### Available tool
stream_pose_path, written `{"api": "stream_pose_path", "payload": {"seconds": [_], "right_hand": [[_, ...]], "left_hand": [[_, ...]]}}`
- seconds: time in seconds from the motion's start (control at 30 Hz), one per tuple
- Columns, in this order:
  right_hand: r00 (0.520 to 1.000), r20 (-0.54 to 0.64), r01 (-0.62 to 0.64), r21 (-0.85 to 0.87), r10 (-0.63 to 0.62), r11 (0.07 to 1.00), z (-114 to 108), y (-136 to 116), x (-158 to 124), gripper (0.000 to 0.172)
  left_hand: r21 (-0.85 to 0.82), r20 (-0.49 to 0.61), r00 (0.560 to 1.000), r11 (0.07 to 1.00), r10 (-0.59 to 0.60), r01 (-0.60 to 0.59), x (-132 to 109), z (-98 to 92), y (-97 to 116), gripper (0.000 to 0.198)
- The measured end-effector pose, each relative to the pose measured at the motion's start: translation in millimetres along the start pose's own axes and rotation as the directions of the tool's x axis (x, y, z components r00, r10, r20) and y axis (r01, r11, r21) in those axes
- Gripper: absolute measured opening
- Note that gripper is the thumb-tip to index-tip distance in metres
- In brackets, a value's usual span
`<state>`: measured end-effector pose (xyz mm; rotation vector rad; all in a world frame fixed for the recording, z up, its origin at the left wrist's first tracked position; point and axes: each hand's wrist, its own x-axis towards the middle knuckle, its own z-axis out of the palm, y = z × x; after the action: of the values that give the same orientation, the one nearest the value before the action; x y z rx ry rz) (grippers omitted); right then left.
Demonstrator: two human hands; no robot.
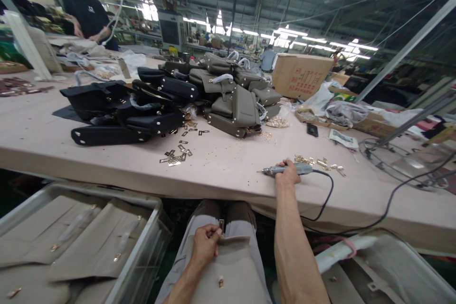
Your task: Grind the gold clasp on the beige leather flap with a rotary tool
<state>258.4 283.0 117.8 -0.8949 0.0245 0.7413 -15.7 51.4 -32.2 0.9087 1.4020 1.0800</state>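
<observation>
My right hand (287, 174) rests on the pink worktable (221, 166), closed around a grey electric screwdriver (285, 169) whose tip points left; its black cable (326, 194) loops off the table edge. Down on my lap, my left hand (204, 246) pinches the top edge of a taupe leather bag piece (228, 270), beside a small gold metal fitting (221, 224). Loose gold fittings (176, 156) lie on the table ahead of me.
A pile of black bags (121, 109) and a pile of taupe bags (235, 99) fill the table's middle. A cardboard box (301, 75) stands behind. Bins with taupe pieces (78, 242) sit at left and right. Another person (85, 14) works far left.
</observation>
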Motion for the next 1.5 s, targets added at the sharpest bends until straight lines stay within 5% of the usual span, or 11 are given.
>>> {"api": "stream_pose_path", "payload": {"seconds": [1.5], "right_hand": [[0.998, 0.053, 0.044, 0.030, -0.045, 0.999, -10, -2, -1, 0.021]], "left_hand": [[0.023, -0.006, 1.000, 1.000, 0.003, -0.002, -5, -0.1, 6, 0.045]]}}
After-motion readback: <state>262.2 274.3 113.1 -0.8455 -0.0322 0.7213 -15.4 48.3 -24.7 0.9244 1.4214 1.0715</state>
